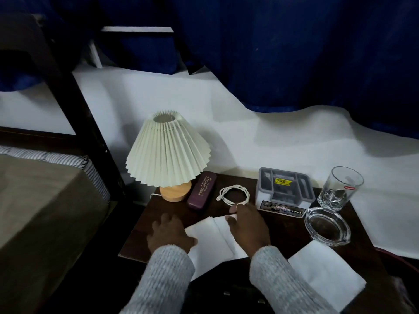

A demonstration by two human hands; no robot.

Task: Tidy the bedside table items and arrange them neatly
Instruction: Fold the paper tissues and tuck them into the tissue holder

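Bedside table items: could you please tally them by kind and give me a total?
White paper napkins: 2 (one under the hands, one at the right front corner)
Glassware: 2 (drinking glass, glass ashtray)
Pleated-shade lamp: 1
Purple spectacle case: 1
Coiled white cable: 1
Grey organiser box: 1
Total: 8

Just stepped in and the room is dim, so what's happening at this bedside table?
A person in a grey sweater is handling a white napkin on the dark bedside table. The left hand rests flat on its left edge; the right hand pinches its far edge. A second napkin lies at the right. Lamp, glasses case, coiled cable, organizer, glass and ashtray sit behind.
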